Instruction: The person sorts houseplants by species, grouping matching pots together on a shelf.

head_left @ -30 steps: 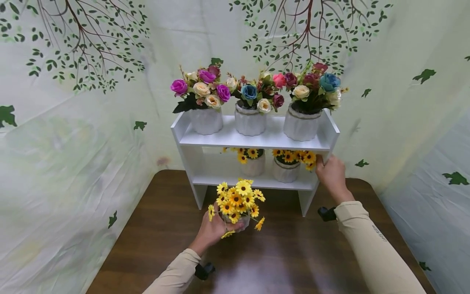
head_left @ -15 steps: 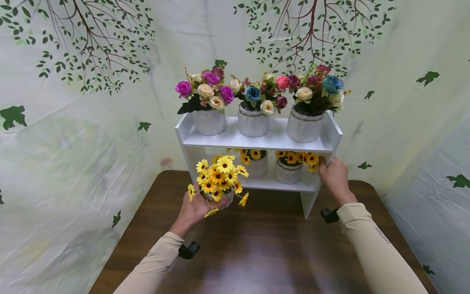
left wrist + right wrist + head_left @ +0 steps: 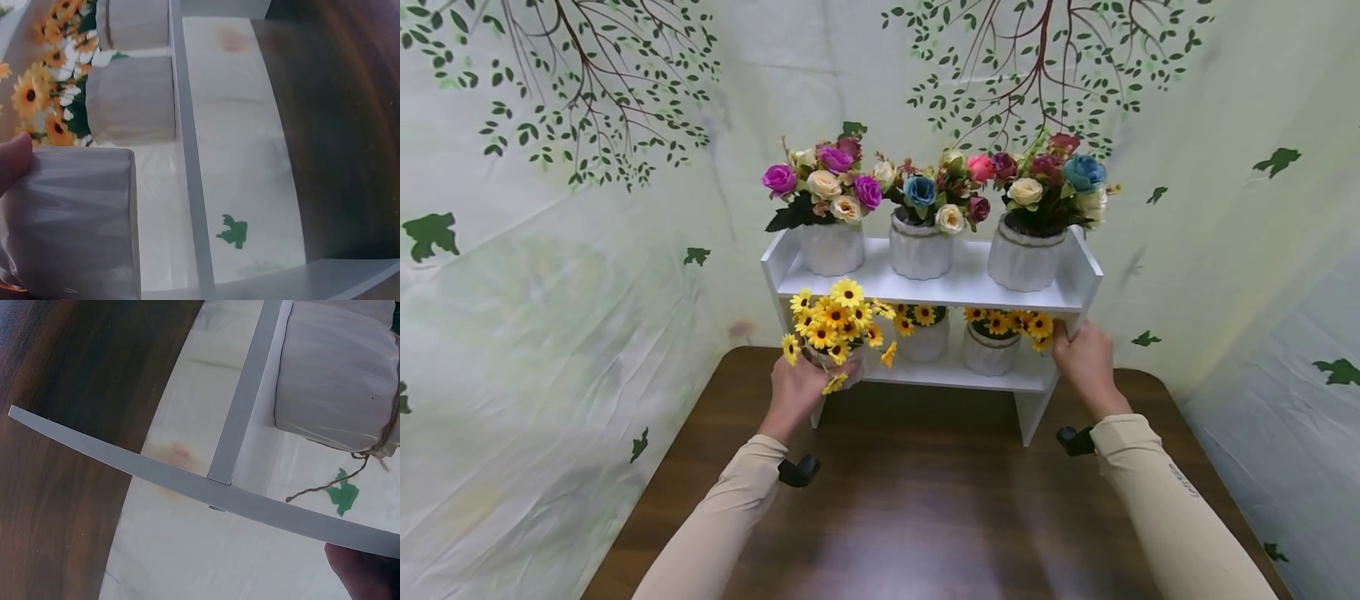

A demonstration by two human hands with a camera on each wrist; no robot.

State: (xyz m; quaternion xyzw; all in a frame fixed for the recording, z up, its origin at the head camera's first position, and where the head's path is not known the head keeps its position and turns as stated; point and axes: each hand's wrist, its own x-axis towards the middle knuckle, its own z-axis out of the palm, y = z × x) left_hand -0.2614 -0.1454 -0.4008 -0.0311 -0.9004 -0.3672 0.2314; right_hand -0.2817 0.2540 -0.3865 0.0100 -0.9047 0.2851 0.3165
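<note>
My left hand [image 3: 797,390] holds a grey-white pot of yellow daisies [image 3: 838,321] at the left front of a white two-tier shelf [image 3: 940,380], level with the lower tier. In the left wrist view the pot [image 3: 75,219] appears close up, with part of a finger on its rim side. On the right, my other hand [image 3: 1086,367] grips the front edge of the shelf's side panel; the right wrist view catches just a fingertip [image 3: 356,569] against that panel. Two more daisy pots, one in the middle [image 3: 925,340] and one at right [image 3: 991,354], stand on the lower tier.
Along the upper tier stand three pots of artificial roses: left [image 3: 832,248], middle [image 3: 921,248] and right [image 3: 1026,254]. The shelf rests on a dark wooden table [image 3: 925,500]. A pale leaf-printed cloth [image 3: 625,267] hangs behind and at both sides.
My left hand has carried the daisy pot left and then forward to the shelf's lower left tier. The right hand stays on the side panel. The camera view has shifted slightly.
</note>
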